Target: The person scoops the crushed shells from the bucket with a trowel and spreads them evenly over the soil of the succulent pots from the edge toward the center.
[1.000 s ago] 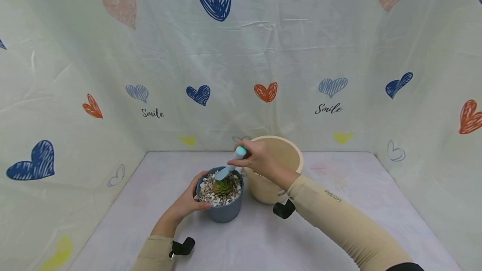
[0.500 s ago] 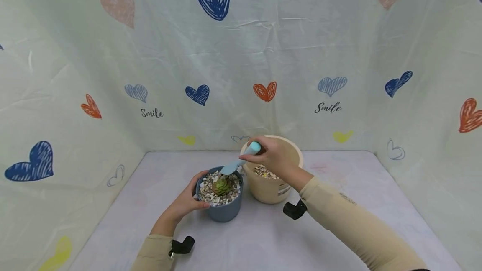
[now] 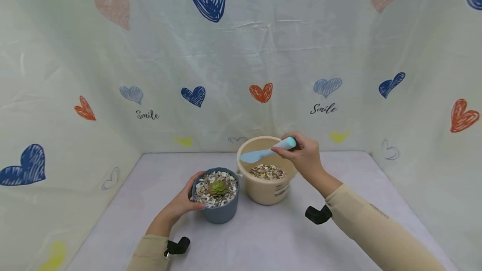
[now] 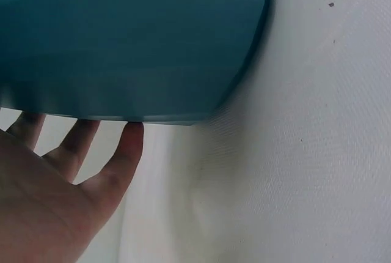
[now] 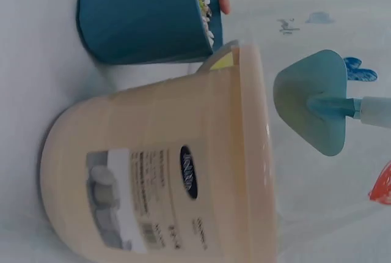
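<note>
My left hand (image 3: 182,200) holds the blue-grey flower pot (image 3: 223,213) by its left side, thumb toward the front. White and brown gravel (image 3: 205,191) fills the pot around a small green succulent (image 3: 218,187). In the left wrist view, several fingertips rest on the pot's wall (image 4: 134,49). My right hand (image 3: 308,158) grips a light blue hand trowel (image 3: 280,146) by its handle. The trowel's blade (image 5: 314,101) hangs over the mouth of a beige bucket (image 3: 263,192), showing no gravel on it in the right wrist view. Loose gravel (image 3: 268,172) lies inside the bucket.
The bucket stands close to the right of the pot, with a printed label (image 5: 153,202) on its wall. Both stand on a pale covered table (image 3: 256,237). A white curtain with printed hearts (image 3: 261,93) hangs right behind the table's back edge.
My right hand has carried the trowel from above the succulent rightward to over the bucket, uncovering the gravel inside. My left hand keeps its hold on the pot.
</note>
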`<control>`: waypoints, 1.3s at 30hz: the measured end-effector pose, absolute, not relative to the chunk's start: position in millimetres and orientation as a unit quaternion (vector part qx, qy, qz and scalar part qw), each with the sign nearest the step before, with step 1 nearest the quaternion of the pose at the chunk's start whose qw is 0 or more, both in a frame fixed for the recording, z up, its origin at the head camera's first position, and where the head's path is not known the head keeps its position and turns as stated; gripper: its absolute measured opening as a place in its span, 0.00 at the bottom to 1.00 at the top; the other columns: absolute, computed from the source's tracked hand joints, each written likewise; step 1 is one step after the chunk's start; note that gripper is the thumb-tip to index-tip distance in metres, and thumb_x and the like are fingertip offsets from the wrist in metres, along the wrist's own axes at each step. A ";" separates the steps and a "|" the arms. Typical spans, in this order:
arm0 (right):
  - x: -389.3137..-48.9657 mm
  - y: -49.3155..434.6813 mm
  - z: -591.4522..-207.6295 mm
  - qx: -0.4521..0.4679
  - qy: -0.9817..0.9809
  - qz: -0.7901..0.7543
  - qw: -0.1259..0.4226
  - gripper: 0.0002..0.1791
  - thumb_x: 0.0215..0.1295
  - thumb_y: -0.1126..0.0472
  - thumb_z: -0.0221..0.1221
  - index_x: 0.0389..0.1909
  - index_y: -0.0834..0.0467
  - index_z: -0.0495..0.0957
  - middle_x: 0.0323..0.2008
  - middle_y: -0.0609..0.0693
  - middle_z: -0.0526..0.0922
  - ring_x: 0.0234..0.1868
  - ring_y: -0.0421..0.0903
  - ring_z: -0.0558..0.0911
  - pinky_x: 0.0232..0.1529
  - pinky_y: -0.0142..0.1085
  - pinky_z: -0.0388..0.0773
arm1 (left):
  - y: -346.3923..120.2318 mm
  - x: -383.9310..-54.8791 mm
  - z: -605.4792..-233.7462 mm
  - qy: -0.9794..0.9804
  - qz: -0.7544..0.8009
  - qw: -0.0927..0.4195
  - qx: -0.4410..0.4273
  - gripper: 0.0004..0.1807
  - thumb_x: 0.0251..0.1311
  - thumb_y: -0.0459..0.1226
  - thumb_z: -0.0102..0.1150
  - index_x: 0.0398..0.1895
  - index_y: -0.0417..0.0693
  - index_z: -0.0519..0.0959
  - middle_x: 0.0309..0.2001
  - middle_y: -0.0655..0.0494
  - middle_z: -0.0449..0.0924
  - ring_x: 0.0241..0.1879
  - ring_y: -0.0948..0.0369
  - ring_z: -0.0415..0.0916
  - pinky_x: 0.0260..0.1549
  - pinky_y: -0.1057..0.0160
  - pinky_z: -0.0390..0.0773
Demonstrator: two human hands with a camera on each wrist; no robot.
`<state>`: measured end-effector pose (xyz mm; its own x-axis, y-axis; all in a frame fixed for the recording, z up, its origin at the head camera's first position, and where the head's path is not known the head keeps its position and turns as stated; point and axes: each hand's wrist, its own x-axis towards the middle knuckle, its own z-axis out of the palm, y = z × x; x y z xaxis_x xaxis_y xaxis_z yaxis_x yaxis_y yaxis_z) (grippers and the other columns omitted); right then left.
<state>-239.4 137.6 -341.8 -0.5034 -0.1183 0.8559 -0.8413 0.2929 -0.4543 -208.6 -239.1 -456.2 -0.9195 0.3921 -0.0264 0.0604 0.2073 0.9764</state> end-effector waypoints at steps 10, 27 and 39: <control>-236.2 158.4 -354.3 0.225 -0.733 0.579 0.278 0.14 0.50 0.72 0.71 0.36 0.68 0.78 0.25 0.52 0.82 0.20 0.41 0.81 0.23 0.33 0.80 | -241.7 -203.2 -454.1 0.773 0.606 0.134 0.129 0.60 0.47 0.40 0.77 0.78 0.57 0.44 0.76 0.40 0.36 0.72 0.35 0.38 0.62 0.33 0.53; -239.2 172.6 -380.4 0.167 -0.853 0.462 0.178 0.19 0.48 0.56 0.75 0.38 0.59 0.81 0.32 0.50 0.78 0.32 0.47 0.72 0.29 0.36 0.71 | -255.1 -191.7 -444.1 0.808 0.556 0.108 0.161 0.56 0.48 0.36 0.74 0.77 0.47 0.47 0.75 0.35 0.43 0.66 0.33 0.55 0.56 0.37 0.67; -246.5 175.1 -385.5 0.156 -0.897 0.392 0.129 0.17 0.52 0.57 0.74 0.39 0.57 0.81 0.33 0.50 0.74 0.39 0.53 0.68 0.35 0.41 0.64 | -262.0 -187.6 -437.7 0.833 0.518 0.113 0.160 0.56 0.48 0.35 0.74 0.77 0.51 0.47 0.75 0.37 0.42 0.66 0.32 0.55 0.55 0.35 0.66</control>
<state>-246.5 175.1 -385.5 -0.9179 -0.1789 0.3543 -0.3816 0.6435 -0.6636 -187.6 -262.0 -437.7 -0.9235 0.3830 -0.0220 0.1498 0.4127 0.8985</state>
